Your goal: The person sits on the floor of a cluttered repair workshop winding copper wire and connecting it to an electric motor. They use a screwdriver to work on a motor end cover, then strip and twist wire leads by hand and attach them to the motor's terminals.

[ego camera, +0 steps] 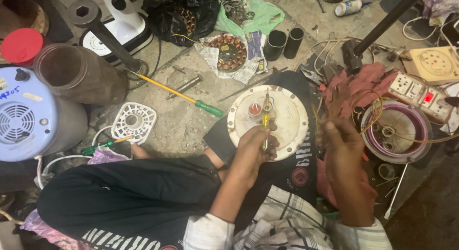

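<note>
Cluttered concrete floor (184,123) lay all around the seated person, strewn with a copper-wound stator (231,52), a long yellow screwdriver with a green handle (184,94), a white grille (134,121) and a switchboard (420,94). On the lap rested a round cream motor cover (287,117), face up, worn and smudged, with a small red-topped part near its centre. The left hand (256,147) was closed in a pinch around a yellow tester screwdriver (266,118), its tip set upon the middle of the cover. The right hand (342,142) hovered beside the rim, blurred, seemingly curled around thin copper wires (368,104); its grip could not be told for sure. The work appeared to be probing at the centre fitting, which called for a steady tip and a still cover.
</note>
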`<move>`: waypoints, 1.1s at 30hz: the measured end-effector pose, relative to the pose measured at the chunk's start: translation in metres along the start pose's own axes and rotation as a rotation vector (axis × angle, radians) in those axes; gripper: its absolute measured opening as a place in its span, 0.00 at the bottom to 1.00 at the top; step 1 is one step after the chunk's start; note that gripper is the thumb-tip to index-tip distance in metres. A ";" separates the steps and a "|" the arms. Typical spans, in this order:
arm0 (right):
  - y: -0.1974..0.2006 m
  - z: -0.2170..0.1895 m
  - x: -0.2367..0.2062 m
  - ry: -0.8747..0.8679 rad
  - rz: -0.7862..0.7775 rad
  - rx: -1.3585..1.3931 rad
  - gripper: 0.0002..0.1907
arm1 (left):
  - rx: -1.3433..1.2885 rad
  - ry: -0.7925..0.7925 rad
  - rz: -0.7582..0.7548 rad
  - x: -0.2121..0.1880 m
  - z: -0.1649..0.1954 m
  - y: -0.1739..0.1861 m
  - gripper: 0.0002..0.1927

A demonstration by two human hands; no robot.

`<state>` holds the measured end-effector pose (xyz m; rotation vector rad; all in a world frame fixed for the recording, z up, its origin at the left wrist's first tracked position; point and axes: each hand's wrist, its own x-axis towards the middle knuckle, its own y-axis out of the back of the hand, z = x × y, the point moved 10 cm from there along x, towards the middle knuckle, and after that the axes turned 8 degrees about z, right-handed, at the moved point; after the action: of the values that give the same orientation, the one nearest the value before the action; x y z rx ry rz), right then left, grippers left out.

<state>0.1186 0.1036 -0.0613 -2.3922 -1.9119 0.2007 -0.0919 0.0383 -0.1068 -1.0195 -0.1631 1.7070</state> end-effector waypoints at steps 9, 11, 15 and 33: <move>-0.015 -0.011 -0.007 0.227 -0.188 -0.601 0.09 | 0.077 0.014 0.065 -0.002 0.000 0.000 0.09; -0.015 -0.005 -0.005 0.176 -0.208 -0.556 0.12 | 0.104 -0.003 0.059 -0.007 0.004 -0.001 0.10; -0.010 0.012 0.002 0.031 -0.216 -0.305 0.09 | 0.163 0.002 0.099 -0.013 0.007 0.001 0.10; -0.022 0.059 0.009 -0.357 -0.408 -0.145 0.08 | 0.168 0.003 0.129 -0.020 0.002 0.004 0.09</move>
<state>0.0909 0.1157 -0.1169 -2.0891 -2.6045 0.5046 -0.0954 0.0207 -0.0975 -0.9240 0.0491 1.8029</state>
